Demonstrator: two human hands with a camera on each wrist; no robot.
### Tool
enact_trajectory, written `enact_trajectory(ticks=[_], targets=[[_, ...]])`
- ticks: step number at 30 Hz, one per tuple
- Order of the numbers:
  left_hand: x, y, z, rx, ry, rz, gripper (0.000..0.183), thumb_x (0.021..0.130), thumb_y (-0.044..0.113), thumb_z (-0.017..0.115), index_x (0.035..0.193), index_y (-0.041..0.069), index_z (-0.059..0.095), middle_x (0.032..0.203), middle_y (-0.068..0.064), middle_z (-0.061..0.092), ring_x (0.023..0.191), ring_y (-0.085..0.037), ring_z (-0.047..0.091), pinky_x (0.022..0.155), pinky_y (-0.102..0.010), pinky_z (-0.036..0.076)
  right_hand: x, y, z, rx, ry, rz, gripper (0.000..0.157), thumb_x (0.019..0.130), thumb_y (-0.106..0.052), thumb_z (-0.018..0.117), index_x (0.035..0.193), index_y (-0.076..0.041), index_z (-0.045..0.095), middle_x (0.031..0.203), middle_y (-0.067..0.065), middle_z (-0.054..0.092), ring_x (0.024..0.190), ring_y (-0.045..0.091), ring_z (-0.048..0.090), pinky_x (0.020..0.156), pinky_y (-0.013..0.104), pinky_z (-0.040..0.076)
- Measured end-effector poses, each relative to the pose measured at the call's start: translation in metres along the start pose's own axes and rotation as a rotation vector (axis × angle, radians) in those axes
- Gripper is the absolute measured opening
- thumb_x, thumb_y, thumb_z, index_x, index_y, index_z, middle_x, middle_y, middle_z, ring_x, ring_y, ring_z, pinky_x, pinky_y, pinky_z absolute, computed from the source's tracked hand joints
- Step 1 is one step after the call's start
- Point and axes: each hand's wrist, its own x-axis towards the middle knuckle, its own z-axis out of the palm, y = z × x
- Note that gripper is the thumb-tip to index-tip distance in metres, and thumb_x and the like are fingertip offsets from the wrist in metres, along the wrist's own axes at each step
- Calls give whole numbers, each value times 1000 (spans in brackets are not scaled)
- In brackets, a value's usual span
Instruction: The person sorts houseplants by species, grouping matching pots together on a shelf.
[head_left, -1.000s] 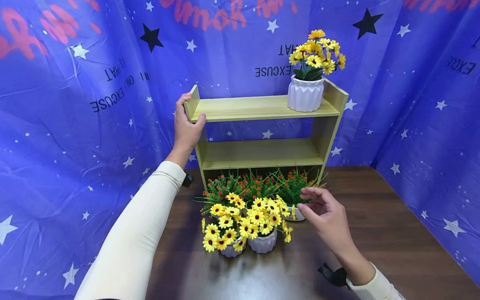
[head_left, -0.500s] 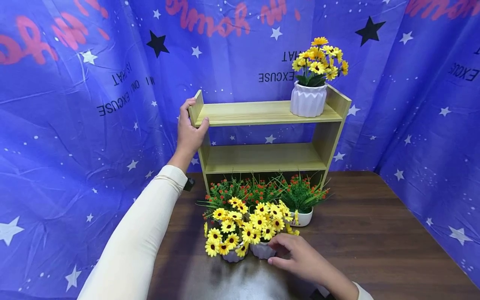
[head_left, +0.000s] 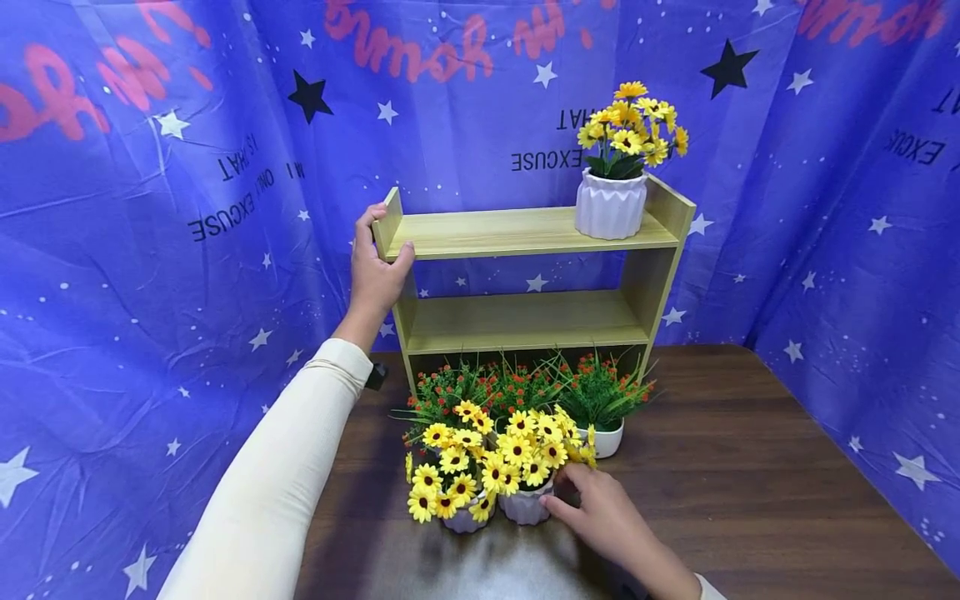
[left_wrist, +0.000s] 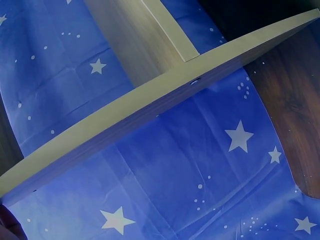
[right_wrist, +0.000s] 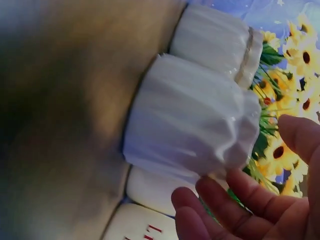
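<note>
In the head view, my left hand [head_left: 378,271] grips the upper left side panel of a light wooden shelf [head_left: 525,321]. Its thumb lies across the panel's front edge. My right hand [head_left: 611,517] is at the right side of a white fluted flowerpot [head_left: 527,505] with yellow daisy-like flowers [head_left: 517,450]. In the right wrist view, the fingertips [right_wrist: 207,187] reach the pot's rim from one side, while the thumb [right_wrist: 297,132] stands apart from it among the flowers. A second such flowerpot [head_left: 467,518] stands just left of it.
A matching flowerpot [head_left: 611,207] stands on the shelf's top board at the right. Several green plants with small red flowers [head_left: 517,387] stand before the shelf's lower part, one in a white oval pot [head_left: 609,440]. A blue star-patterned curtain [head_left: 187,350] surrounds the brown table [head_left: 735,467].
My right hand has come down and left from beside the red-flowered plants to the right-hand front flowerpot. My left hand has kept its grip on the shelf. The head view has shifted slightly.
</note>
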Motion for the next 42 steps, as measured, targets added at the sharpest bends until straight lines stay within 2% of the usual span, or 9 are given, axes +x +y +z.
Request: enact_trajectory(ticks=[7,11,16,21,24,30,36,42], targets=[[2,2,0,-19,6,2,54,85,7,65,134,7,45,150,4,43,128,-17,43,102,-35,36,-3,-1,13,-7,9,144,38,78,-41,81,96,-15,61,86,-3,63,80,17,61,68,35,47],[5,3,1,-21,3,11,52,85,7,65,133,8,45,150,3,43,129,-14,44,103,-32,35,-2,-1,17,-6,10,192,49,75,-41,84,103,-9,59,93,5,66,85,23,63,71,41,49],[6,3,1,-22,8,18,51,85,7,65,132,10,46,149,2,44,129,-14,44,103,-32,34,1,0,22,-17,21,205,57,71,-42,87,102,-4,59,94,9,65,84,24,61,70,42,48],[6,3,1,-14,10,16,52,84,7,66,132,10,46,149,4,45,129,-14,43,104,-32,33,3,2,26,82,4,248,53,69,-38,89,94,-7,55,84,3,56,74,18,51,62,35,42],[5,4,1,-9,10,19,52,84,8,66,132,8,46,149,4,45,129,-15,43,104,-32,32,4,3,29,149,-1,274,56,67,-38,90,99,-7,56,87,1,56,79,17,53,68,34,45],[3,3,1,0,21,10,53,83,8,66,132,5,46,147,3,46,126,-19,43,103,-34,33,8,6,37,218,-3,281,72,64,-39,91,117,-5,56,104,5,63,100,24,60,86,45,49],[0,1,1,5,19,-3,52,84,8,67,132,8,46,147,5,47,127,-18,44,103,-34,35,11,5,45,276,-2,319,79,62,-35,92,120,-2,50,103,8,62,96,25,60,85,46,49],[-1,-1,2,-11,26,19,52,83,5,66,131,6,46,148,0,47,129,-18,44,104,-33,35,12,5,52,268,33,316,84,60,-33,93,122,-2,46,102,12,64,94,27,62,84,46,50]])
